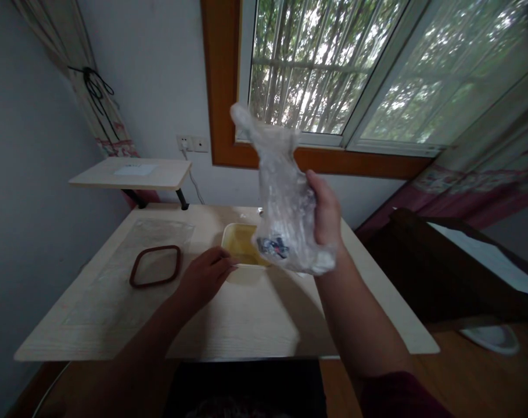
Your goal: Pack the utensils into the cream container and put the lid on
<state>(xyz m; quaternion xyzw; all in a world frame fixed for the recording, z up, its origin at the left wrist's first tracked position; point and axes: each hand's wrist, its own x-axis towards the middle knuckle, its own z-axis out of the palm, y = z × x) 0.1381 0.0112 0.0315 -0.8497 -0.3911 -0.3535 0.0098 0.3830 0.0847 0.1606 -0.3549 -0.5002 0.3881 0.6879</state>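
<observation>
Raised over the table, my right hand is closed around a crumpled clear plastic bag. Its twisted top points up and to the left. A small dark patch with a spot of red shows near the bottom of the bag; I cannot make out what it is. Lower down, my left hand has its fingers closed at the left front corner of a shallow yellow tray with a pale rim. The bag hides the right part of this tray. Left of that hand lies a reddish-brown rounded square frame.
The frame lies on a clear plastic sheet on the pale wooden table. A raised shelf with a paper stands at the back left. Behind are a wall socket and a barred window. Dark furniture stands at the right.
</observation>
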